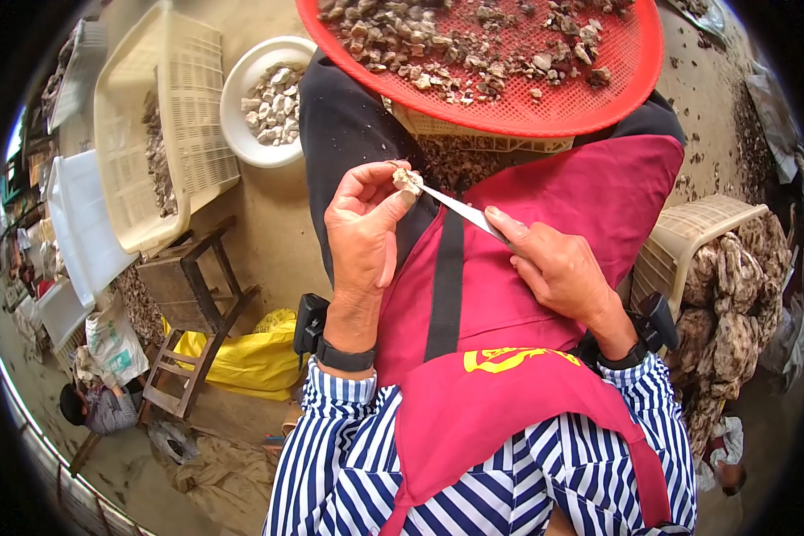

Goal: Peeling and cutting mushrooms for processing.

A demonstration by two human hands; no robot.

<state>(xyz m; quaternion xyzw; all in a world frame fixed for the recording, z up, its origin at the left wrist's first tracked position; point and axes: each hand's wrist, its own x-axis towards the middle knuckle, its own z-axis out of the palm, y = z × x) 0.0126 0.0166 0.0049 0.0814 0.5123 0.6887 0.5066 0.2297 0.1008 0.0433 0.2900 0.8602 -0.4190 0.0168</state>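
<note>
My left hand (364, 228) pinches a small, rough, whitish-tan lump (408, 181) between thumb and fingertips, above my lap. I cannot tell just what the lump is. My right hand (555, 261) is closed around a knife (462, 209), its narrow pale blade pointing up and to the left. The blade's tip touches the lump or lies right against it; most of the handle is hidden in my fingers. Beyond my hands, a round red mesh tray (598, 112) rests across my knees with many brown and pale rough pieces (402, 40) on it.
A white basin (234, 112) at the left holds pale chunks. Next to it stands a cream plastic crate (192, 98). A wooden chair (183, 290) and a yellow bag (250, 357) are nearer left. Another crate (701, 223) at the right has brownish clumps spilling out.
</note>
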